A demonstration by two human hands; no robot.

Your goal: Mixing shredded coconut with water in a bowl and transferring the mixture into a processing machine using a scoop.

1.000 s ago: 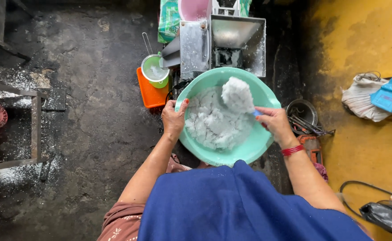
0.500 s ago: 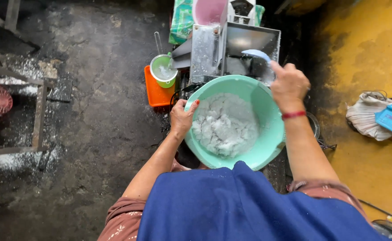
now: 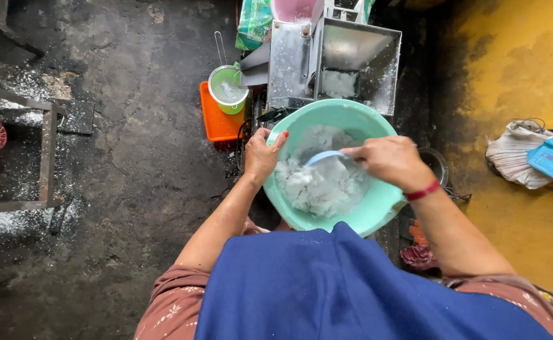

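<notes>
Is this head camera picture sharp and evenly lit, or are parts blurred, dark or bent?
Head view: soft, even daylight, no hard shadows or glare. The right hand with the blue scoop looks slightly soft; the left hand on the green basin is sharp. The dark floor loses detail toward the corners. The wide lens bends the edges a little.

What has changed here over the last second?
The right hand carried a heaped scoop up to the metal hopper, then came back down into the white pulp in the green basin. The left hand kept hold of the basin's rim throughout.
</notes>
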